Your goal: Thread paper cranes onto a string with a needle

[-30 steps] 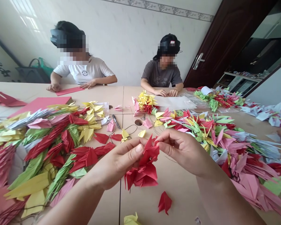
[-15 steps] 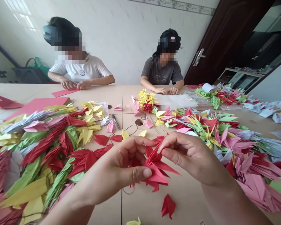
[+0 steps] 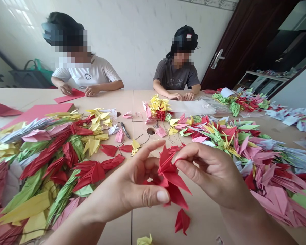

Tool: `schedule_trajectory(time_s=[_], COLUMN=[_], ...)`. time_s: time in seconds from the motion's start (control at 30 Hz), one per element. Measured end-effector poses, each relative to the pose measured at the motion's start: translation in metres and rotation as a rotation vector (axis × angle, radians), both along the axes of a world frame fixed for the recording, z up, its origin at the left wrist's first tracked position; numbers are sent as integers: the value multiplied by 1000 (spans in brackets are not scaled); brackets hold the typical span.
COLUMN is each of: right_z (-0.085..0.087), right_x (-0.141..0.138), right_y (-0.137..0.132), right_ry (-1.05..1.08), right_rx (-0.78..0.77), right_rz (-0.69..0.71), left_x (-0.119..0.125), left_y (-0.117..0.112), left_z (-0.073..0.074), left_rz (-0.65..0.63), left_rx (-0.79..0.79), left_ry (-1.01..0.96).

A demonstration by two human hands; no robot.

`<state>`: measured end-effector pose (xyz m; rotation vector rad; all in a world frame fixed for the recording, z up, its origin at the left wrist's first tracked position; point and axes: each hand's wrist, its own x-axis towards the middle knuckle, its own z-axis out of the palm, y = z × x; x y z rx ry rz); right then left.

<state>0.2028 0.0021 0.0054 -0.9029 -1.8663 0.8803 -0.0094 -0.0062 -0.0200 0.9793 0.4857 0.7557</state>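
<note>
My left hand [image 3: 137,185] is closed on a bunch of red folded paper cranes [image 3: 172,178], thumb pressed across the lower part. My right hand [image 3: 209,170] pinches the top of the same red bunch with thumb and forefinger. Both hands hover just above the wooden table [image 3: 155,221]. A single red crane [image 3: 182,221] lies on the table right under the bunch. A yellow crane [image 3: 144,240] sits at the near edge.
Heaps of coloured cranes cover the left [image 3: 40,163] and the right [image 3: 257,160]. A pen [image 3: 125,130], a loop of thread [image 3: 142,139] and a table hole [image 3: 150,131] lie ahead. Two people sit opposite, one over red paper [image 3: 68,97], one by yellow cranes [image 3: 159,107].
The red bunch has turned in my hands and now points down to the right. My left thumb has slid over its lower part. The person in white has moved a hand on the red sheet.
</note>
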Motion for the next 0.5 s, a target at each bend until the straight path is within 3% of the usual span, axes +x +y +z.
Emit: schedule_trajectory(time_s=[0.3, 0.5], right_z=[3, 3], right_x=[0, 1], right_y=[4, 5], right_ry=[109, 192], right_rx=[-117, -128], right_rz=[55, 81], left_x=[2, 2], left_y=[-3, -5], left_z=[6, 6], left_rz=[18, 178], left_rx=[20, -26], left_ry=[-1, 77])
